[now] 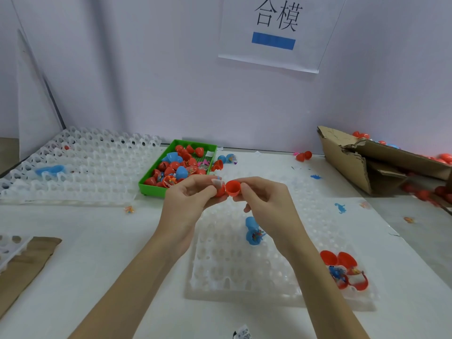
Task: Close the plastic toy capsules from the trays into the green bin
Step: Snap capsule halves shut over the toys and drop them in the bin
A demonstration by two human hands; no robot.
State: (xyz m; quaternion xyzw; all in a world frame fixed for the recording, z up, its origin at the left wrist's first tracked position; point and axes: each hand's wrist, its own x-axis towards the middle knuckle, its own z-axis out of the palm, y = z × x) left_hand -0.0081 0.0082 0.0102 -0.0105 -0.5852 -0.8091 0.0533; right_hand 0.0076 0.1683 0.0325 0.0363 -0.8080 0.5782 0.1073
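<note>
Two hands (193,194) (263,199) pinch one red capsule (228,188), two halves.

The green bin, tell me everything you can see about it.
The green bin is a shallow rectangular tray of bright green plastic with low walls and small feet at its near corners. It sits flat on the white table, right of the large white tray, behind the person's left hand. It holds a heap of mostly red capsules, a few blue ones and some small toys. Neither hand touches it.
</note>
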